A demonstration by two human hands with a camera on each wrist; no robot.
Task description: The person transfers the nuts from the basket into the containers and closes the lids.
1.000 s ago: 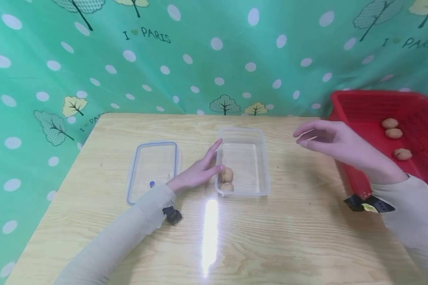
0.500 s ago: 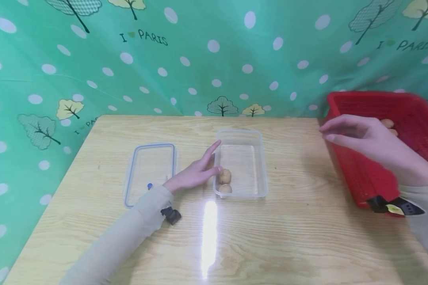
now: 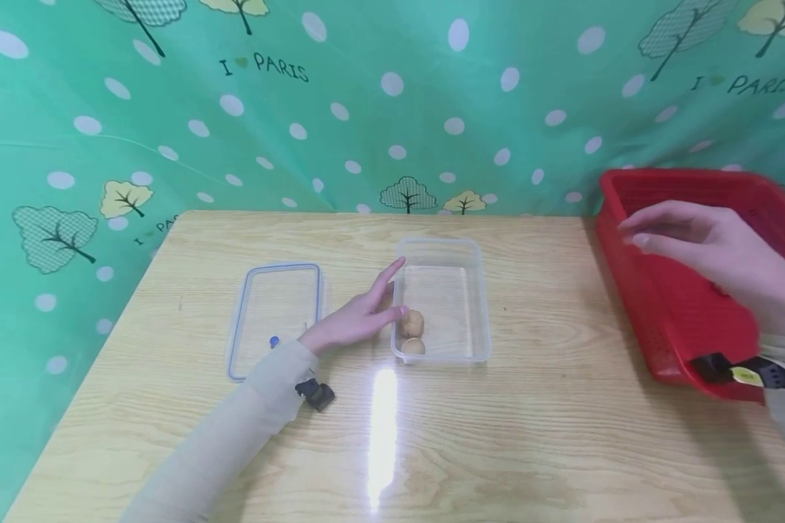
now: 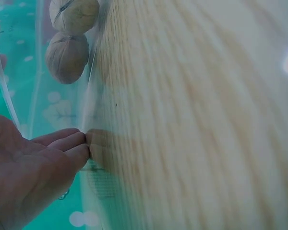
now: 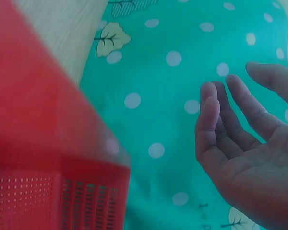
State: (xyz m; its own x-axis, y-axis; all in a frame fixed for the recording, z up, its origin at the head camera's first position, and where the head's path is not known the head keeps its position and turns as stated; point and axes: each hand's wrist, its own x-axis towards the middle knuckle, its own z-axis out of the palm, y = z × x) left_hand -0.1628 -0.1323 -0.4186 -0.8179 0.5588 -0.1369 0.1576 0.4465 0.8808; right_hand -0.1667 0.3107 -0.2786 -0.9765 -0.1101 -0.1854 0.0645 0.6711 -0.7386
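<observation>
My left hand [image 3: 360, 316] rests against the left side of a clear plastic container [image 3: 488, 312], its thumb at the rim and fingers extended. In the left wrist view, the fingertips meet the container's wall close to the tabletop. Two walnuts [image 3: 413, 324] lie inside, in the near left corner. My right hand [image 3: 709, 243], loosely bent and holding nothing, hovers over the left side of a red plastic basket [image 3: 641, 312]. The right wrist view shows bare space between its thumb and fingers. The hand and forearm hide much of the basket's inside.
Left of the container, a clear lid with a blue seal [image 3: 275, 267] lies on the wooden table [image 3: 517, 436], a small blue spot on it. A green dotted curtain [image 3: 340, 145] hangs behind the table and along its left.
My right hand has moved right, from beside the basket to over it, and now covers the walnuts seen there earlier. My left hand stays at the container.
</observation>
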